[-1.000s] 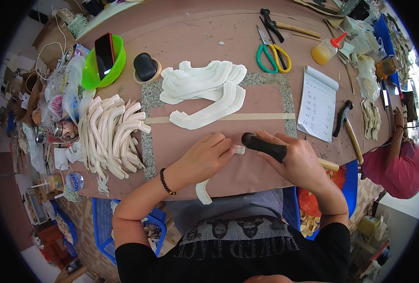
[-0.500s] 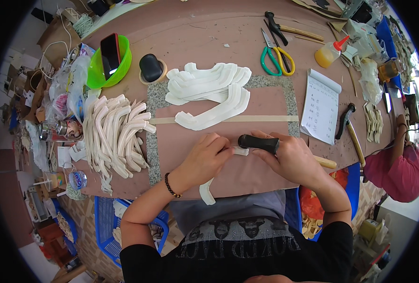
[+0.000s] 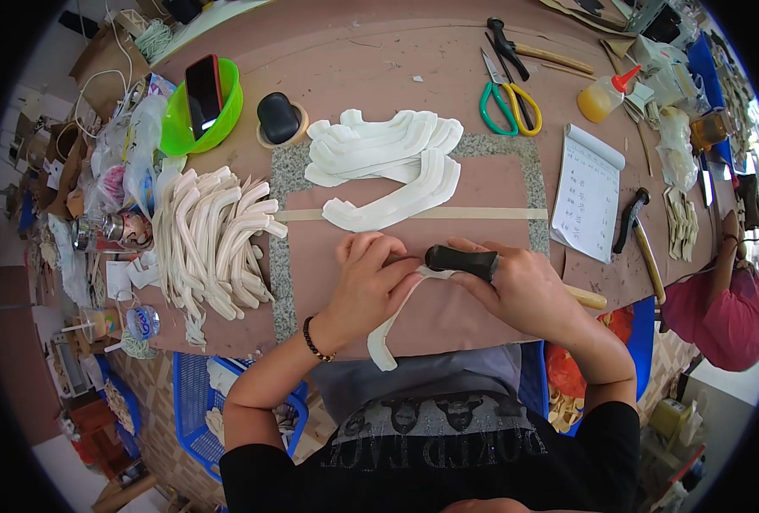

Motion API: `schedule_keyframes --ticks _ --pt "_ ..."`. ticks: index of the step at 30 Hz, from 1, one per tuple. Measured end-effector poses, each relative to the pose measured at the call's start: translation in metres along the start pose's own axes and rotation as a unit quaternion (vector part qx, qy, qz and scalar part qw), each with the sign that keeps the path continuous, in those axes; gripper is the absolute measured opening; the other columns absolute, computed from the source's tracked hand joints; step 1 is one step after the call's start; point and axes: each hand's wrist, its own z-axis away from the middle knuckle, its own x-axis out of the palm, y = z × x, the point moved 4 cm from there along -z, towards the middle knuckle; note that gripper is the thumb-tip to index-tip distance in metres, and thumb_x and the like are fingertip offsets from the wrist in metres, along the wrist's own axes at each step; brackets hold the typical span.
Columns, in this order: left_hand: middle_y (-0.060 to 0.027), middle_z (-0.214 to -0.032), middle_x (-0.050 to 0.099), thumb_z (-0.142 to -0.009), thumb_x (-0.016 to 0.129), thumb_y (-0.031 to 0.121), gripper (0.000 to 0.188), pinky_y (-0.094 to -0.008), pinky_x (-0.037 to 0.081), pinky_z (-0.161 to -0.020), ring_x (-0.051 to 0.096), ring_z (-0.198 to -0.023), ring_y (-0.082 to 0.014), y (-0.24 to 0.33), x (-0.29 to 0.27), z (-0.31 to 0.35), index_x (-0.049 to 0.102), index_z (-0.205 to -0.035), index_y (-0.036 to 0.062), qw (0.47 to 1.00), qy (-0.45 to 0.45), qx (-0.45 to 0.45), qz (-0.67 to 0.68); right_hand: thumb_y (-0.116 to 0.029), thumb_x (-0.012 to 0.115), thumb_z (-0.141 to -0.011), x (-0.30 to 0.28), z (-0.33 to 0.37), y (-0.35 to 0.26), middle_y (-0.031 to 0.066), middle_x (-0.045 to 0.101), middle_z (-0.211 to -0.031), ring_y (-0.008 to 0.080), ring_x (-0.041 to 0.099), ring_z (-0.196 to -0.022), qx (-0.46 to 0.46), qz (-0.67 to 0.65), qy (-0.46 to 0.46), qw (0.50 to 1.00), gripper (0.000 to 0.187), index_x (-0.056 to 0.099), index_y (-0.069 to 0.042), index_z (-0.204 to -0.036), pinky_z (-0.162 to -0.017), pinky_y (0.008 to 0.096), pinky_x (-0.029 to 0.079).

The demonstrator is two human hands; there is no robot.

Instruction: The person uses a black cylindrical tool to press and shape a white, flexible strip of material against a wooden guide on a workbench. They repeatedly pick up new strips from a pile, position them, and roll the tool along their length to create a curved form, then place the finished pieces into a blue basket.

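Note:
A narrow white curved strip [image 3: 380, 344] is pinched in the closed fingers of my left hand [image 3: 364, 280]. Its tail hangs toward the table's front edge, and its other end reaches under the black head of a hammer [image 3: 461, 262]. My right hand [image 3: 520, 289] is wrapped round that hammer, whose wooden handle sticks out past the wrist; the thumb lies by the strip's end. Just beyond my hands lie several overlapping white curved pieces [image 3: 388, 184]. A thick pile of cream padded strips [image 3: 213, 244] rests left of my left hand.
Scissors [image 3: 510, 107], a second hammer [image 3: 640, 244], a notepad [image 3: 586, 195] and a glue bottle [image 3: 606, 98] lie to the right. At the far left, a green bowl [image 3: 227, 111] holds a phone. Blue baskets [image 3: 193, 410] stand below the table edge. Another person [image 3: 721, 316] sits at right.
The hammer head has shifted slightly left, toward my left fingers. More of the strip shows, bending up from its tail to the hammer. The whole view has moved a little.

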Motion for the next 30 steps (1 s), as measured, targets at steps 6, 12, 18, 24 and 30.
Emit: schedule_keyframes --ticks 6,12,18,24,30 --pt "-0.0011 -0.100 0.061 -0.079 0.081 0.014 0.018 -0.0458 0.037 -0.101 0.058 -0.103 -0.0216 -0.002 0.002 0.005 0.074 -0.094 0.0091 0.999 -0.020 0.045 -0.011 -0.019 0.068 -0.093 0.000 -0.003 -0.002 0.0183 0.070 -0.087 0.0389 0.070 -0.075 0.017 0.009 -0.027 0.999 0.044 0.062 -0.005 -0.135 -0.068 0.0473 0.056" --pt "-0.0021 -0.102 0.062 -0.083 0.078 0.016 0.019 -0.0465 0.037 -0.103 0.059 -0.104 -0.0216 0.013 0.005 0.008 0.073 -0.100 0.0090 0.973 -0.082 0.137 -0.170 -0.020 0.068 -0.094 -0.002 -0.004 -0.005 0.0180 0.071 -0.087 0.0382 0.070 -0.076 0.013 0.002 -0.016 1.000 0.042 0.063 -0.005 -0.133 -0.067 0.0473 0.057" --pt "-0.0010 -0.103 0.063 -0.080 0.081 0.012 0.021 -0.0458 0.038 -0.097 0.059 -0.102 -0.0220 0.002 -0.002 0.010 0.074 -0.099 0.0110 0.999 0.006 -0.008 -0.033 -0.022 0.067 -0.094 0.008 -0.005 0.000 0.0180 0.071 -0.087 0.0383 0.070 -0.075 -0.002 0.013 -0.011 1.000 0.041 0.064 -0.006 -0.132 -0.065 0.0466 0.057" --pt "-0.0050 -0.097 0.062 -0.080 0.078 0.008 0.018 -0.0429 0.042 -0.095 0.060 -0.097 -0.0238 0.006 0.003 0.014 0.073 -0.097 0.0038 0.999 0.000 0.036 -0.025 -0.022 0.068 -0.093 0.005 -0.007 -0.002 0.0184 0.071 -0.087 0.0384 0.070 -0.074 -0.027 0.022 -0.005 0.999 0.043 0.064 -0.006 -0.133 -0.065 0.0469 0.057" --pt "-0.0082 -0.095 0.061 -0.079 0.069 0.004 0.021 -0.0432 0.044 -0.096 0.060 -0.094 -0.0246 0.026 0.003 0.010 0.070 -0.099 -0.0022 0.987 -0.030 0.090 -0.130 -0.016 0.067 -0.090 0.013 -0.005 0.003 0.0177 0.070 -0.088 0.0377 0.070 -0.073 -0.041 0.010 -0.001 0.999 0.046 0.064 -0.007 -0.134 -0.065 0.0467 0.057"
